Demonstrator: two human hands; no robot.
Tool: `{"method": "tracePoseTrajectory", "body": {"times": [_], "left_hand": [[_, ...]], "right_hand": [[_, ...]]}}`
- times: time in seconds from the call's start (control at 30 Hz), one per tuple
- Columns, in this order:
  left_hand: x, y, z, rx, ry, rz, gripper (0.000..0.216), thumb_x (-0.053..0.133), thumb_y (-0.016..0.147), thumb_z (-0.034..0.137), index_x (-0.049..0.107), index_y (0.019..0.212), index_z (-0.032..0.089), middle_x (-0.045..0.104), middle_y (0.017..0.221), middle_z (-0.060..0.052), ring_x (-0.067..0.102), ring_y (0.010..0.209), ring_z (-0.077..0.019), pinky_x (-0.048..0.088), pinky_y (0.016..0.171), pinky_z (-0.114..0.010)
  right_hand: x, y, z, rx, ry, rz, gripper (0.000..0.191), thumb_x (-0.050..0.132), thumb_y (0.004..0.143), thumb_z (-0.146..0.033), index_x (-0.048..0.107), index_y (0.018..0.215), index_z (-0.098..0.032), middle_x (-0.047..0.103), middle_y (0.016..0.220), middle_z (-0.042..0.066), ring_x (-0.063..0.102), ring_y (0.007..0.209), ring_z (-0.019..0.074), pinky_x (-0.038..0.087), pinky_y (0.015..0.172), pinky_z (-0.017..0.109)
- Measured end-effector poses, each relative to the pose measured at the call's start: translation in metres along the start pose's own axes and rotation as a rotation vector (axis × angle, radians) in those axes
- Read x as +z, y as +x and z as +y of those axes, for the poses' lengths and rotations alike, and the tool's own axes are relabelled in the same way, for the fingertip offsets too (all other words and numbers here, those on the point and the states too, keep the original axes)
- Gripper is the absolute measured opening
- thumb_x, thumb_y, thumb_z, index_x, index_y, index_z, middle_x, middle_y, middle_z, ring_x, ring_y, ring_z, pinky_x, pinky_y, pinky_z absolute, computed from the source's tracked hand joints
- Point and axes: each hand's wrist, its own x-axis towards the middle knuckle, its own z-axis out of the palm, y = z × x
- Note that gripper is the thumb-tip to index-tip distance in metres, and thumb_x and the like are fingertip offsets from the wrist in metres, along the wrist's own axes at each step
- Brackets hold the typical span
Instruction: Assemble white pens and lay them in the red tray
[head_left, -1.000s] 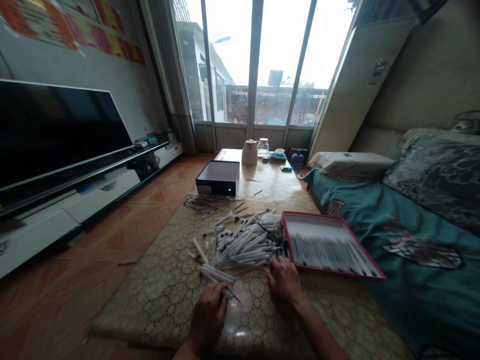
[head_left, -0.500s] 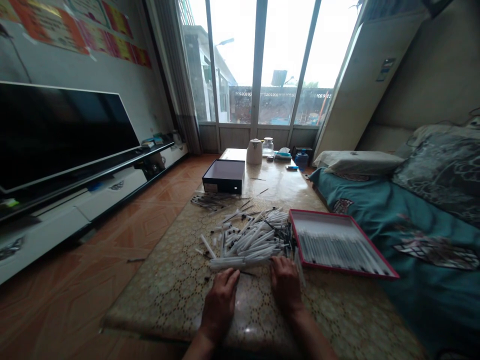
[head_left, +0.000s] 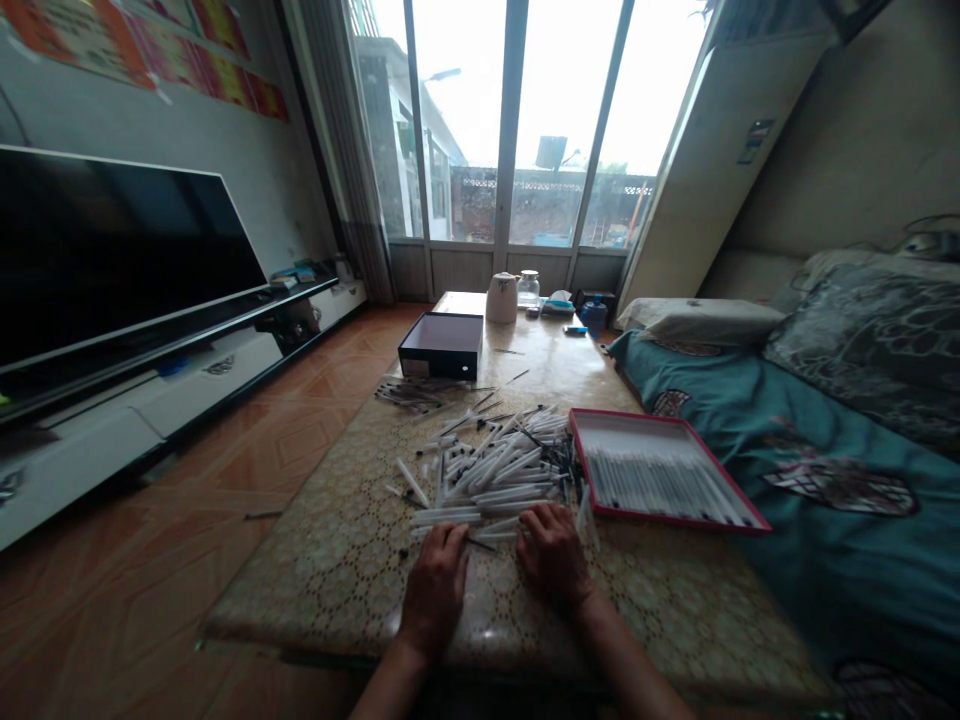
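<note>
Many white translucent pen barrels (head_left: pixel 502 470) lie in a loose heap on the patterned table, with black pen caps (head_left: pixel 556 452) mixed in at its right side. At the heap's near edge, my left hand (head_left: pixel 433 585) has bent fingers closed on the left ends of a few barrels lying crosswise. My right hand (head_left: pixel 553 555) curls its fingers over the right ends of barrels in that same row; its fingertips are partly hidden. A thin dark rod (head_left: pixel 481 544) lies between the two hands. To the right, a red-rimmed box lid (head_left: pixel 667 415) holds a row of clear pens with dark tips.
A dark open box (head_left: pixel 439 368) stands farther back on the left, with several thin pen parts (head_left: pixel 409 393) before it. Beyond are a kettle (head_left: pixel 502 298), a glass jar (head_left: pixel 529 288) and a tissue pack (head_left: pixel 557 303). A sofa (head_left: pixel 697 390) borders the table's right side.
My right hand has shifted left and forward onto the near row of barrels. My left hand has moved slightly forward against them. The whole view has shifted a little.
</note>
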Motion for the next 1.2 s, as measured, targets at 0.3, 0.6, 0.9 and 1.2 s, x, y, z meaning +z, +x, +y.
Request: {"method": "tracePoseTrajectory", "body": {"times": [0.3, 0.6, 0.9, 1.2], "left_hand": [[-0.007, 0.003, -0.006, -0.072, -0.253, 0.027, 0.022, 0.052, 0.076, 0.015, 0.065, 0.093, 0.022, 0.064, 0.095, -0.008, 0.058, 0.093, -0.0241, 0.045, 0.086, -0.039], [-0.009, 0.013, 0.012, -0.34, -0.613, 0.052, 0.02, 0.067, 0.068, 0.027, 0.071, 0.085, 0.019, 0.069, 0.088, -0.009, 0.062, 0.084, -0.0245, 0.049, 0.076, -0.034], [0.004, 0.015, 0.013, -0.814, -1.182, 0.231, 0.027, 0.075, 0.058, 0.033, 0.064, 0.07, 0.012, 0.066, 0.062, -0.002, 0.063, 0.057, -0.0149, 0.049, 0.049, -0.022], [0.0, 0.011, -0.002, -0.893, -1.295, 0.42, 0.013, 0.068, 0.066, 0.017, 0.059, 0.074, 0.013, 0.065, 0.06, 0.0, 0.063, 0.052, -0.0113, 0.052, 0.05, -0.02]], "right_hand": [[0.003, 0.004, 0.001, -0.099, -0.023, -0.123, 0.002, 0.055, 0.077, -0.018, 0.054, 0.078, -0.02, 0.056, 0.086, 0.003, 0.047, 0.087, 0.0188, 0.033, 0.081, 0.031], [0.003, 0.016, -0.033, 0.026, 0.312, -0.009, 0.009, 0.049, 0.085, -0.014, 0.054, 0.084, -0.021, 0.056, 0.085, 0.001, 0.05, 0.083, 0.0159, 0.039, 0.074, 0.025], [0.008, 0.004, -0.052, 0.101, 0.324, 0.025, 0.009, 0.048, 0.085, -0.017, 0.056, 0.081, -0.02, 0.056, 0.081, 0.003, 0.05, 0.081, 0.0171, 0.037, 0.072, 0.027], [0.022, 0.015, -0.053, 0.074, -0.048, -0.179, 0.008, 0.053, 0.08, -0.016, 0.059, 0.078, -0.02, 0.06, 0.086, 0.004, 0.051, 0.083, 0.0199, 0.036, 0.073, 0.03]]}}
